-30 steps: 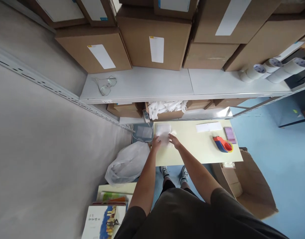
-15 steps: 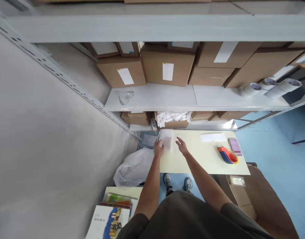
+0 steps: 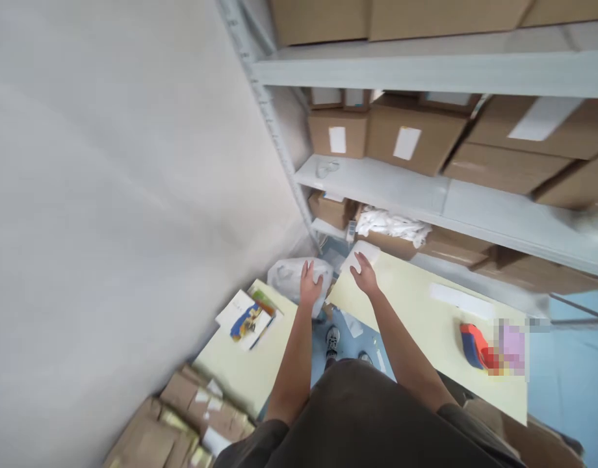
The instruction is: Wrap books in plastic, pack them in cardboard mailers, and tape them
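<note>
My left hand (image 3: 310,284) is held out with its fingers apart and nothing in it, in front of a translucent white plastic bag (image 3: 284,276) on the floor. To its right my right hand (image 3: 364,276), also open and holding nothing, is over the far left corner of a pale yellow table (image 3: 406,286). A thin white sheet or packet (image 3: 370,250) lies at that corner, partly behind the right hand; whether they touch I cannot tell. Farther right on the table are a white paper strip (image 3: 459,300) and a red and blue tape dispenser (image 3: 470,348).
A second pale table (image 3: 231,357) at left holds books (image 3: 247,318). Flattened cardboard (image 3: 147,435) lies below it. Ahead stands a metal shelf (image 3: 377,182) with cartons (image 3: 406,140), glasses (image 3: 327,168) and a box of white material (image 3: 391,223). A wall (image 3: 133,195) runs along the left.
My view has turned left, bringing the book table and the cardboard into fuller sight. Both hands have come away toward the gap between the tables, still open.
</note>
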Tool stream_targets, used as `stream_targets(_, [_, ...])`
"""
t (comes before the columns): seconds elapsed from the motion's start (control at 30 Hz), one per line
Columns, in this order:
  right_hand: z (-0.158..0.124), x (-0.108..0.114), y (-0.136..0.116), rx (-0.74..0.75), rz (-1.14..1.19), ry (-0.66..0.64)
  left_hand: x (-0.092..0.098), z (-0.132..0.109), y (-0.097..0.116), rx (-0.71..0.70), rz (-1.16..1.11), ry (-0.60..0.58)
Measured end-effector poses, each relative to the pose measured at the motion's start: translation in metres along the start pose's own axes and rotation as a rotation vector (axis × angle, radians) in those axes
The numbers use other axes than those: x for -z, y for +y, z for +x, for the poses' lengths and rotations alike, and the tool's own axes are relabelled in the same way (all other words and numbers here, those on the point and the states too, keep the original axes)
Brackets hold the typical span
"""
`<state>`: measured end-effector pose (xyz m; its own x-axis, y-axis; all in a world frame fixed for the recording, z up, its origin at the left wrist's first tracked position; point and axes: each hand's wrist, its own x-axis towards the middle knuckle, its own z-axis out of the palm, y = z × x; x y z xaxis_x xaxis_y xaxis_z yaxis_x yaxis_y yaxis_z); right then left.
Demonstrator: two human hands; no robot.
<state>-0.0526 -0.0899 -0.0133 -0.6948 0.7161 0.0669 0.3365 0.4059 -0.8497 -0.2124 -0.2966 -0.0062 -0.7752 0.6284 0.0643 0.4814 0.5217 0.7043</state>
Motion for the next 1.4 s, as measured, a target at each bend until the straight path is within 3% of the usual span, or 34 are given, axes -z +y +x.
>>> stream_targets(0.23, [-0.035, -0.054, -0.075, 0.297, -0.044, -0.269, 0.085, -0.131, -0.048, 0.24, 0.045, 0.236])
stream_targets(0.43, [-0.103, -0.129, -0.146, 0.464, -0.073, -0.467, 0.153, -0.246, -0.104, 0.419, 0.046, 0.463])
stream_targets(0.6, [-0.192, -0.216, -0.194, 0.577, -0.063, -0.601, 0.196, -0.35, -0.161, 0.551, 0.027, 0.528])
stream_targets(0.8, [-0.326, -0.337, -0.243, 0.641, -0.1, -0.852, 0.252, -0.489, -0.253, 0.776, -0.029, 0.617])
stream_targets(1.0, [-0.437, -0.448, -0.271, 0.64, -0.173, -1.108, 0.296, -0.616, -0.333, 1.101, -0.069, 0.834])
stream_targets(1.07, [-0.465, -0.477, -0.277, 0.605, -0.241, -1.189, 0.305, -0.645, -0.35, 1.183, -0.138, 0.886])
stream_targets(1.2, [-0.517, -0.518, -0.278, 0.63, -0.418, -1.328, 0.311, -0.685, -0.373, 1.243, -0.392, 0.825])
stream_targets(1.4, [-0.579, -0.541, -0.267, 0.725, -0.542, -1.459, 0.309, -0.715, -0.385, 1.231, -0.48, 0.903])
